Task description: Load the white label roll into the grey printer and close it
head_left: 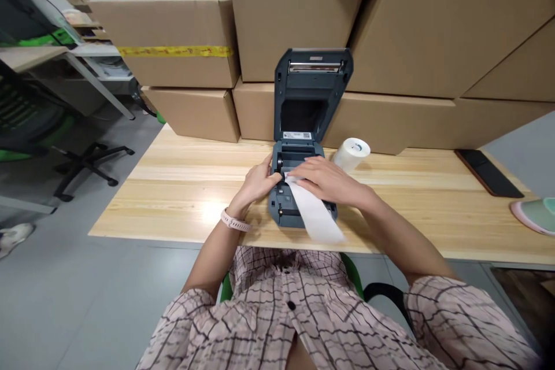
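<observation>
A dark grey label printer (299, 221) stands on the wooden table in front of me, its lid (284, 92) raised and leaning back. My left hand (259, 181) grips the printer's left side, with the thumb over the edge by the inner holder. Over the open compartment, my right hand (325, 180) is closed on a roll of label paper, most of which its fingers hide. From under that hand a white paper strip (318, 217) hangs out over the printer's front right, towards the table edge. Just behind my right hand stands another white roll (350, 155).
Cardboard boxes (299, 17) are stacked along the back of the table (173, 185). To the right lie a black phone-like object (488, 172) and a pale green and pink item (535, 214). An office chair (87, 156) is on the floor at left.
</observation>
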The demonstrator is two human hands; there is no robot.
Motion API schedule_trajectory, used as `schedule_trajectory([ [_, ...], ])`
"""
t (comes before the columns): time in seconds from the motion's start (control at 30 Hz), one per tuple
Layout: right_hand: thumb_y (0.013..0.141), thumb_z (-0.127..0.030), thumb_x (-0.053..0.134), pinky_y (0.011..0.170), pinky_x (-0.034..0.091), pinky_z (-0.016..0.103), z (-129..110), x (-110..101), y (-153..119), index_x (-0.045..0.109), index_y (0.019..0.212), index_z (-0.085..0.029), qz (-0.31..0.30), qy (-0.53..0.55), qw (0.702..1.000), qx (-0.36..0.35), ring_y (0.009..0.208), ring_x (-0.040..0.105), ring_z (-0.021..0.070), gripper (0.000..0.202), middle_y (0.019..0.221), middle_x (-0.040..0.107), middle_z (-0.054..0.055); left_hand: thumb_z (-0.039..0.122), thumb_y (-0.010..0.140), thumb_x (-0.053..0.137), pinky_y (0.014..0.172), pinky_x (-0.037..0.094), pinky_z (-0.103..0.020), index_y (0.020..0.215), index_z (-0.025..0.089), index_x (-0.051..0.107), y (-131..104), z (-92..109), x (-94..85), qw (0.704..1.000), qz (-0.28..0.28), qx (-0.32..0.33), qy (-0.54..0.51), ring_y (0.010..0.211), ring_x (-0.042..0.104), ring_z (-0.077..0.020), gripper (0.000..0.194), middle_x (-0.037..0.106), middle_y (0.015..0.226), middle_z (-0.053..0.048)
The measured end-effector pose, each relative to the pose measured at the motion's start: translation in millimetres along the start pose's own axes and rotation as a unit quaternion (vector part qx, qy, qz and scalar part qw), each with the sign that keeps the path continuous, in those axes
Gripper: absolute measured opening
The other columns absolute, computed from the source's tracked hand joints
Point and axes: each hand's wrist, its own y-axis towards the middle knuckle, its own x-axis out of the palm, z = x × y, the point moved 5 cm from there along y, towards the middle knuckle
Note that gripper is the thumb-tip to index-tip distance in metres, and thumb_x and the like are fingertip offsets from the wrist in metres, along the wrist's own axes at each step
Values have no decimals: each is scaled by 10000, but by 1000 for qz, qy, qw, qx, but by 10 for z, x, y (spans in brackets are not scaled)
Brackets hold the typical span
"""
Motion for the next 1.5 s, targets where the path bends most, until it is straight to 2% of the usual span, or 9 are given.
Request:
schedule_trajectory([
  [0.13,1089,-548,370,1207,370,566,-206,72,-439,594,1480,-235,-7,50,999,10,1413,540,313,548,1561,574,102,277,782,531,639,388,-290,1455,169,574,-26,36,-2,1000,2,14,-6,675,539,-196,684,659,789,-17],
  [0.23,907,-775,566,1285,271,587,-275,184,-695,388,1630,-277,-29,45,998,20,1598,286,352,896,1738,275,98,296,790,550,664,406,-298,1468,173,564,-26,21,1,1000,8,13,-7,698,554,-203,690,675,813,-21],
  [0.4,720,-817,736,1310,232,584,-413,329,-857,176,1691,-305,-27,43,998,-32,1635,144,363,1232,1776,55,108,325,806,586,640,382,-295,1474,193,558,-35,5,5,1000,14,-4,-12,667,542,-198,681,614,737,10],
  [0.63,812,-508,842,1327,246,545,-559,412,-919,58,1694,-361,15,3,1000,-1,1646,120,288,1189,1782,42,61,377,832,626,649,367,-289,1486,197,545,-47,0,16,999,12,-6,-38,657,531,-187,683,584,707,29],
  [0.77,823,-363,864,1319,270,541,-601,447,-954,55,1695,-353,4,-2,1000,-1,1649,106,284,1190,1786,28,58,409,846,634,669,378,-286,1497,211,537,-39,-11,11,999,12,2,-30,684,535,-187,688,602,757,16],
  [0.93,836,-26,666,1309,289,546,-643,449,-960,97,1695,-334,-4,-1,1000,10,1651,83,271,1075,1787,17,41,435,851,645,647,361,-279,1514,209,521,-35,-23,12,1000,9,-3,-23,681,533,-191,712,599,751,12],
  [1.13,814,-166,777,1294,315,568,-666,485,-955,101,1695,-336,4,3,1000,-4,1648,75,307,1124,1785,8,43,475,855,653,674,362,-280,1511,217,524,-47,-10,13,999,10,-6,-34,698,536,-191,716,606,768,12],
  [1.37,781,-30,710,1304,300,568,-704,478,-940,79,1698,-326,6,-6,1000,-4,1650,59,300,1152,1784,2,48,487,858,652,683,378,-283,1527,208,509,-43,-11,17,999,9,-2,-35,697,537,-184,739,625,783,11],
  [1.5,832,-198,809,1298,311,567,-729,456,-913,113,1698,-299,5,-12,1000,-9,1650,67,308,1115,1783,30,77,504,856,660,666,373,-281,1530,209,510,-45,-10,16,999,10,-1,-36,697,545,-188,750,624,768,13],
])
